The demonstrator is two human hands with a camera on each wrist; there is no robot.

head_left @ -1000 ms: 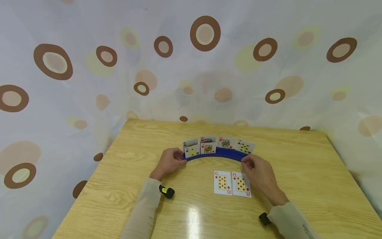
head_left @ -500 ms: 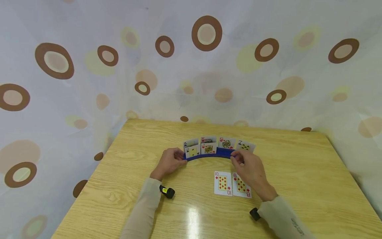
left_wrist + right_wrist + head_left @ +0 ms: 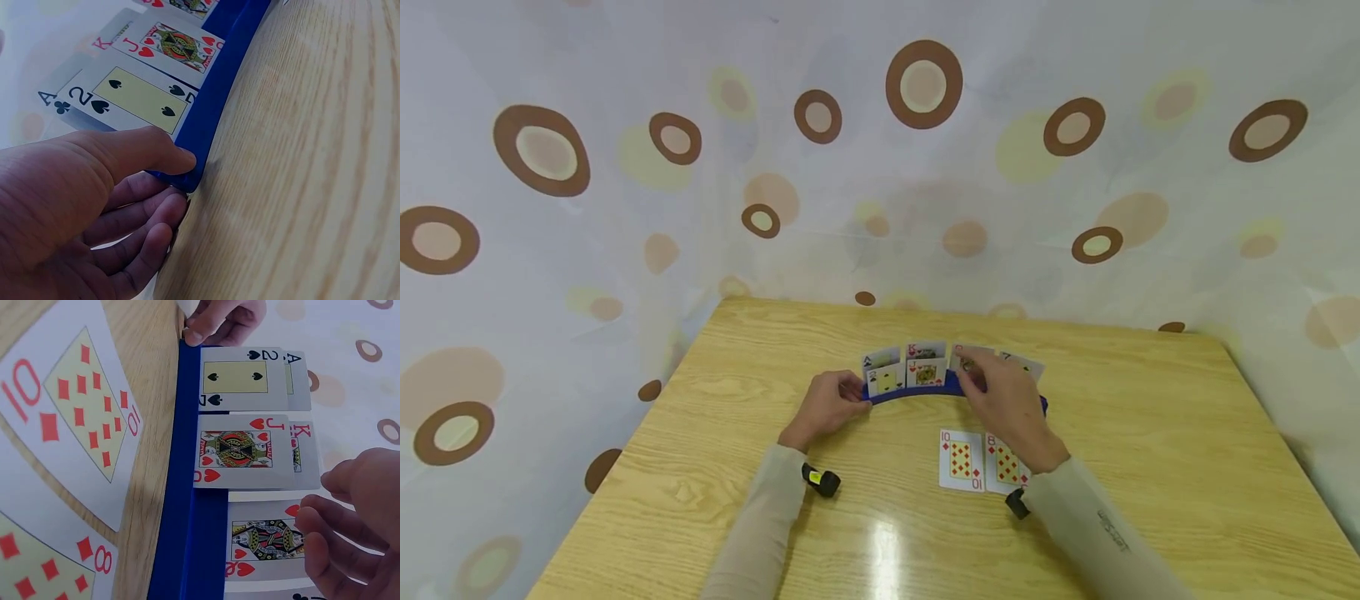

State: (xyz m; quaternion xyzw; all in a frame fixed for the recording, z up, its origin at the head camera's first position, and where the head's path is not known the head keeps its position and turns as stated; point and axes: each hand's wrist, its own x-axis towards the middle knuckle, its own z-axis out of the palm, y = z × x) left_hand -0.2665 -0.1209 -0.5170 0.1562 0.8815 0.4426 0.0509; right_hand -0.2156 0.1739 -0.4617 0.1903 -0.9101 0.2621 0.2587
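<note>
Left hand pinches blue card rack (end); right hand, fingers curled, touches queen card.

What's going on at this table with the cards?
A person is sorting playing cards in a curved blue card holder on a wooden table. The left hand grips the holder's left end, thumb on top. The right hand reaches to the queen of hearts standing in the rack, fingers at its edge. The two of spades and jack of hearts stand beside it. A ten of diamonds and an eight of diamonds lie face up in front.
</note>
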